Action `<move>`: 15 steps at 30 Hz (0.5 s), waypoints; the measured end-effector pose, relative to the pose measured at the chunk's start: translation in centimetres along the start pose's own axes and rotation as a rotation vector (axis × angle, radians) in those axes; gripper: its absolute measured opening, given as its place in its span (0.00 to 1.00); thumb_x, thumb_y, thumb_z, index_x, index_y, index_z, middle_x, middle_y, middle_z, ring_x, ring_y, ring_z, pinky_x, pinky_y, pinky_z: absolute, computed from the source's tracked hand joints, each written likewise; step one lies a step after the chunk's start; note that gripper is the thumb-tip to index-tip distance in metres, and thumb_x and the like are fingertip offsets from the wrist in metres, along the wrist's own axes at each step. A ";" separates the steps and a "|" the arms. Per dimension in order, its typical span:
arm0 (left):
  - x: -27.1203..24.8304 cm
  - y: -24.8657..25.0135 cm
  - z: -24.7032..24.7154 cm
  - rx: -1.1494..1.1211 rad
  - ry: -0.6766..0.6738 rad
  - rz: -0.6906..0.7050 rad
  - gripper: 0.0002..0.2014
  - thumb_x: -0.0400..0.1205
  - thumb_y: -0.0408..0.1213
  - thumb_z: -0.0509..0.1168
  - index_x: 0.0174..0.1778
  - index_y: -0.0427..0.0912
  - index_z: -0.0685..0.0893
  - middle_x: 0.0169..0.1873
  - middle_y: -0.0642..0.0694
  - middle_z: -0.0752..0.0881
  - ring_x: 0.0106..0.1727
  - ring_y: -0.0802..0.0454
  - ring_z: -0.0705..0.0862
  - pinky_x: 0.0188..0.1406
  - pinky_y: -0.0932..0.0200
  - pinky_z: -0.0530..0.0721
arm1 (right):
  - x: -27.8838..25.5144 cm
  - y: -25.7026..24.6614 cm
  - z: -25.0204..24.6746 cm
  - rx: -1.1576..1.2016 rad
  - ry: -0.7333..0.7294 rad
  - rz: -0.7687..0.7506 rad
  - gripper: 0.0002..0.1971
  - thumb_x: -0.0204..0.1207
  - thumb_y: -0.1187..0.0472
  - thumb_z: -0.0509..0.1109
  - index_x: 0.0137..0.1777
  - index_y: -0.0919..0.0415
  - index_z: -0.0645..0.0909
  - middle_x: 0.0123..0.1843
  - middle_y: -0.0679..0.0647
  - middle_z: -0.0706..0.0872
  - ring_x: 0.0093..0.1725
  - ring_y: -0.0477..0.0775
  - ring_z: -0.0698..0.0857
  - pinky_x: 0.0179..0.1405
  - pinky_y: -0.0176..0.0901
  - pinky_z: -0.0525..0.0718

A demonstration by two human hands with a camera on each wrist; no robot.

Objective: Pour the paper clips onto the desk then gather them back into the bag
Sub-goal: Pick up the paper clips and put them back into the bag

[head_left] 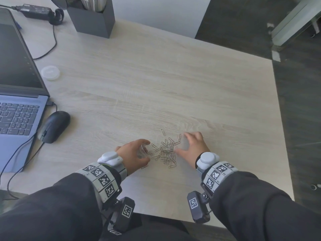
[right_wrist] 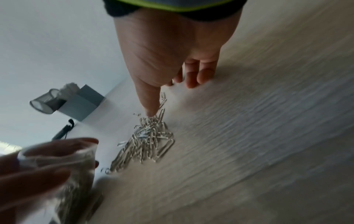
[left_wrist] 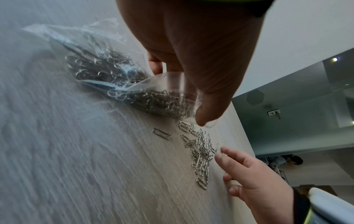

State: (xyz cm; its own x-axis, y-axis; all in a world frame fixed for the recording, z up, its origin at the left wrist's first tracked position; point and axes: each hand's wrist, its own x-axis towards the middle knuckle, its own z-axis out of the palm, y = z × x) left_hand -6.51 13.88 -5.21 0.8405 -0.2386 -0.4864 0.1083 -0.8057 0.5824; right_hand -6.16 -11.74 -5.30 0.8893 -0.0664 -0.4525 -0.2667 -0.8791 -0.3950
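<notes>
A heap of silver paper clips (head_left: 167,153) (left_wrist: 201,153) (right_wrist: 147,141) lies on the light wooden desk (head_left: 156,84) near its front edge. My left hand (head_left: 134,153) (left_wrist: 191,60) (right_wrist: 28,163) grips the mouth of a clear plastic bag (head_left: 143,151) (left_wrist: 107,71) (right_wrist: 63,174) just left of the heap; the bag lies on the desk and holds many clips. My right hand (head_left: 192,145) (left_wrist: 247,174) (right_wrist: 172,84) sits on the heap's right side, fingers spread and straight, thumb tip touching the clips.
An open laptop (head_left: 17,84) and a black mouse (head_left: 53,126) are at the left. A white lid (head_left: 50,73), a power brick (head_left: 37,10) and a dark organiser box (head_left: 93,21) stand farther back. The desk's right edge (head_left: 281,136) drops to dark floor.
</notes>
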 end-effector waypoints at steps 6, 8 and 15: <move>0.1 -0.2 0.2 0.005 -0.013 -0.012 0.26 0.74 0.52 0.70 0.69 0.66 0.75 0.51 0.65 0.86 0.52 0.61 0.85 0.67 0.52 0.75 | -0.7 -1.2 1.6 -0.116 -0.101 -0.193 0.51 0.58 0.32 0.79 0.79 0.49 0.64 0.71 0.50 0.66 0.69 0.52 0.72 0.71 0.44 0.73; 0.1 -0.3 0.2 0.008 -0.022 -0.014 0.26 0.73 0.53 0.69 0.69 0.66 0.74 0.51 0.65 0.87 0.52 0.60 0.85 0.67 0.51 0.76 | -0.7 -1.5 2.2 -0.161 -0.102 -0.230 0.48 0.59 0.34 0.79 0.77 0.48 0.66 0.70 0.50 0.66 0.65 0.54 0.75 0.65 0.46 0.78; 0.1 -0.4 0.2 0.002 -0.007 -0.012 0.26 0.74 0.54 0.69 0.69 0.67 0.74 0.53 0.64 0.87 0.53 0.61 0.85 0.69 0.51 0.74 | -0.9 -2.7 2.5 -0.113 -0.081 -0.232 0.21 0.72 0.50 0.74 0.64 0.49 0.77 0.61 0.49 0.73 0.53 0.55 0.82 0.49 0.45 0.81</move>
State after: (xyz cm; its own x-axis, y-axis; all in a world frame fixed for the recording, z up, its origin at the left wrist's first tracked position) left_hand -6.58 14.09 -5.63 0.8354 -0.2332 -0.4977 0.1171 -0.8092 0.5757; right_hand -7.10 -8.11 -5.80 0.8877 0.1771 -0.4250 -0.0119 -0.9139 -0.4057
